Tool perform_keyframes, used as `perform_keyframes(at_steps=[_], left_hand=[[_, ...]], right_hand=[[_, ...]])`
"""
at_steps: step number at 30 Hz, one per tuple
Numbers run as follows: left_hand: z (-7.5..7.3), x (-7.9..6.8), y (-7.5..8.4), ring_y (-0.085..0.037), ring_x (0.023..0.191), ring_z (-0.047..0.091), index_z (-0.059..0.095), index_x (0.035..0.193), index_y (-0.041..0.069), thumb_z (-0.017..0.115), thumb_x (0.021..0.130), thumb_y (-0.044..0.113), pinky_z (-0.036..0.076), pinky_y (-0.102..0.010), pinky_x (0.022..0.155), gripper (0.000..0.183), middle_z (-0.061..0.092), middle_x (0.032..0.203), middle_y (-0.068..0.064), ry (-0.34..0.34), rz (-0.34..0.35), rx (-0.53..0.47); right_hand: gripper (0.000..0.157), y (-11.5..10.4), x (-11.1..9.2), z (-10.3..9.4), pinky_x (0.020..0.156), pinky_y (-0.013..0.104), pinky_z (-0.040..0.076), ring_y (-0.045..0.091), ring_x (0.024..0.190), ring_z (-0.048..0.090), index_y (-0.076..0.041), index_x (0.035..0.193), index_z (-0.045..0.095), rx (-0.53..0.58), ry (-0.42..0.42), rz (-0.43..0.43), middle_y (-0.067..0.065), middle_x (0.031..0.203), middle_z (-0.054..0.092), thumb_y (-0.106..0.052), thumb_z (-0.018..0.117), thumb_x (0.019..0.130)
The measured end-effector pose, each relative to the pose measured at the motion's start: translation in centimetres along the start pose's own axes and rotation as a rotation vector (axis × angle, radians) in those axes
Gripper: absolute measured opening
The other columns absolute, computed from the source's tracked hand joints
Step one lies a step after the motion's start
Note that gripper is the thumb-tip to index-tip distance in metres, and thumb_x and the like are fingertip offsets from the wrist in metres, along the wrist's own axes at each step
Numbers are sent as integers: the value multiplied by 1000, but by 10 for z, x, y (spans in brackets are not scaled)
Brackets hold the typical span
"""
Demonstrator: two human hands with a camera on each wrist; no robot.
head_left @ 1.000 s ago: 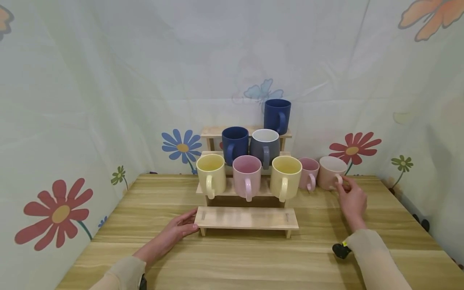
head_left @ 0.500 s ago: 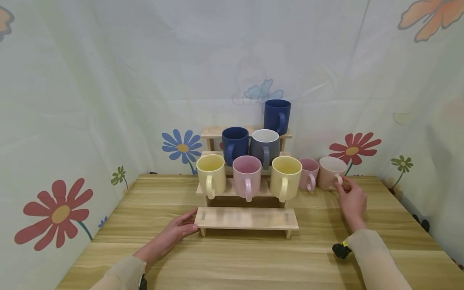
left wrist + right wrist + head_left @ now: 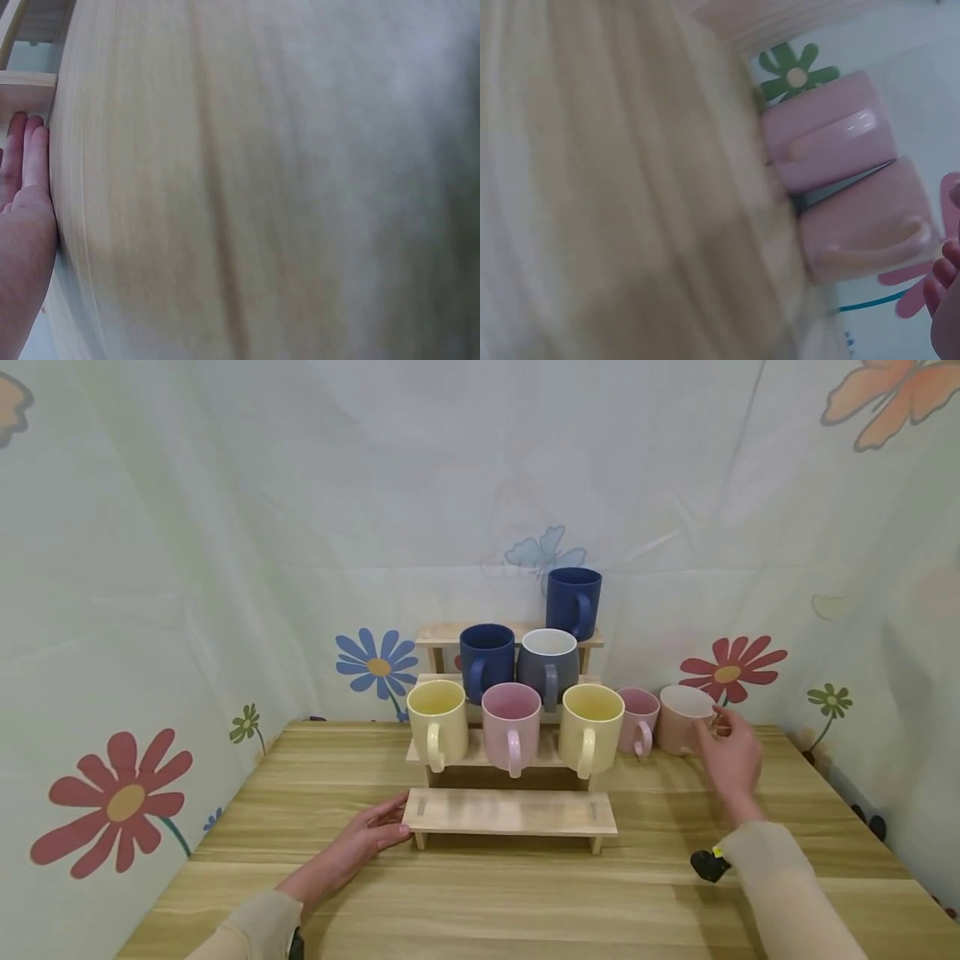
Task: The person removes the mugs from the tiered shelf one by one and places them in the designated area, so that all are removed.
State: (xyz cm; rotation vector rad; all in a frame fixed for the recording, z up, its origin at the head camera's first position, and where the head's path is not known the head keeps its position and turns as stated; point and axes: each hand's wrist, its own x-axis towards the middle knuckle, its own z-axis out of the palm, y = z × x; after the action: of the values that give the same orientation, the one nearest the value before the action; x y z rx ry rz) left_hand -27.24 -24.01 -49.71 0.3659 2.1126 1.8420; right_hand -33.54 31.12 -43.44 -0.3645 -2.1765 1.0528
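Observation:
My right hand (image 3: 731,760) is at the right side of a pale pink mug (image 3: 678,727), thumb and index finger right at its rim. The right wrist view shows this mug's handle (image 3: 877,251) bare, with curled fingertips (image 3: 934,289) close to its upper end. A smaller pink mug (image 3: 637,718) stands just left of it on the table. My left hand (image 3: 367,839) rests at the left end of the lowest step of a wooden tiered stand (image 3: 510,812). Its fingers reach straight toward the step in the left wrist view.
Two yellow mugs (image 3: 437,718) flank a pink mug (image 3: 511,718) on the stand's second step. Above stand a navy mug (image 3: 487,656) and a grey mug (image 3: 547,664). Another navy mug (image 3: 573,602) tops the stand. A flowered curtain (image 3: 300,568) surrounds the wooden table (image 3: 480,902).
My right hand has shifted from the pale pink mug's handle up to its rim, its fingers spreading a little. The mug stays about where it was. My left hand has not moved.

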Motion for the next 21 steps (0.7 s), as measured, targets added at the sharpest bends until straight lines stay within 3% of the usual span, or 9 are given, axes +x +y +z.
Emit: perform_keyframes(at_steps=[8, 12, 18, 21], left_hand=[[1, 0, 1, -13, 120, 56, 18, 156, -1, 61, 97, 18, 49, -20, 100, 76, 40, 148, -30, -13, -8, -1], [0, 0, 0, -15, 122, 55, 18, 156, -1, 61, 97, 19, 49, -21, 101, 77, 39, 148, -31, -19, -9, -10], [-1, 2, -1, -14, 123, 55, 18, 156, -2, 61, 97, 18, 50, -21, 102, 77, 37, 150, -31, -7, -20, -18], [0, 2, 0, -13, 122, 55, 17, 156, -3, 61, 97, 20, 50, -21, 102, 77, 37, 150, -32, -2, -26, -14]], right_hand=[[42, -27, 16, -5, 78, 34, 39, 35, 98, 58, -3, 125, 65, 20, 70, -112, 22, 111, 66, -28, 67, 93], [45, -45, 25, -7, 76, 32, 40, 31, 95, 58, -3, 127, 64, 41, 58, -119, 23, 111, 66, -33, 67, 93], [45, -81, 29, -9, 72, 15, 39, 27, 95, 62, -9, 131, 63, 89, 42, -155, 18, 116, 68, -33, 67, 93], [43, -97, 30, -5, 79, 18, 40, 32, 98, 64, -7, 128, 64, 126, 45, -215, 18, 115, 69, -30, 69, 92]])
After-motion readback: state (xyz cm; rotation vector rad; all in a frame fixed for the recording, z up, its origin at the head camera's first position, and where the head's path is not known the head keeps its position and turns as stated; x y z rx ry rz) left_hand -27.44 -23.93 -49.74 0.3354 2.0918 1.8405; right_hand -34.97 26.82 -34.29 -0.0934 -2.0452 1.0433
